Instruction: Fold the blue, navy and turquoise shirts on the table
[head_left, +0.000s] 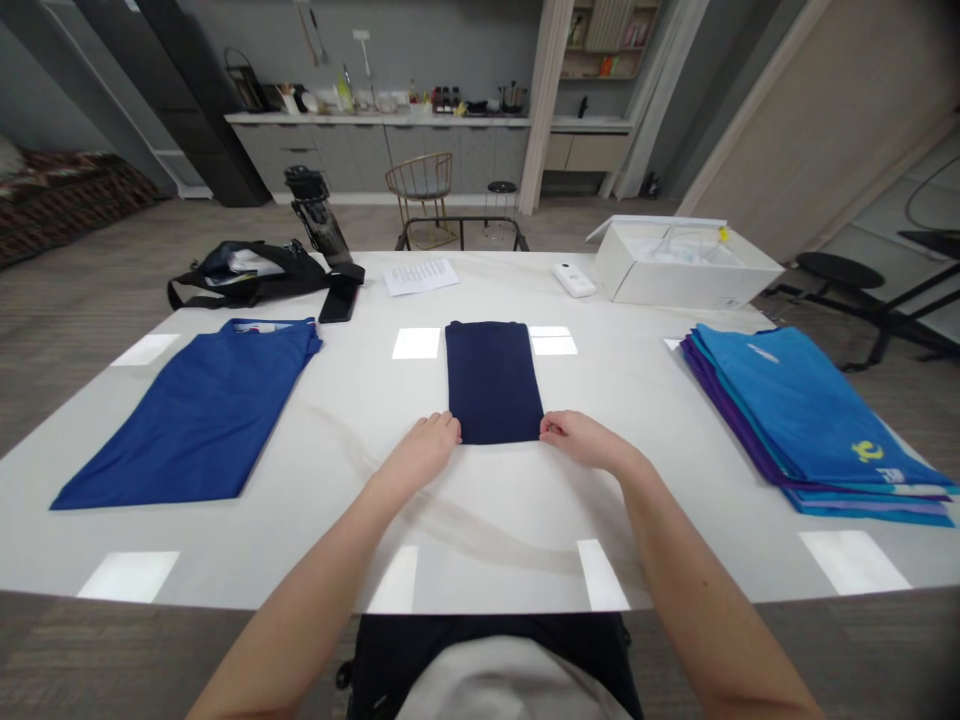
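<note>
A dark navy cloth (493, 382), folded into a neat rectangle, lies flat in the middle of the white table (360, 400). My left hand (431, 445) is closed at its near left corner, fingers pressed together on the edge. At the near right corner my right hand (574, 437) pinches the cloth's edge. On the left lies a blue shirt (202, 420), partly folded, its collar at the far side. A stack of folded shirts (810, 410), light blue on top with purple and teal layers below, rests on the right.
Along the back stand a black bag (255, 275), a dark bottle (322, 220), a phone (339, 304), a printed paper (421, 277), a small white device (574, 280) and an open white box (682, 262). The table's near edge runs just before my body.
</note>
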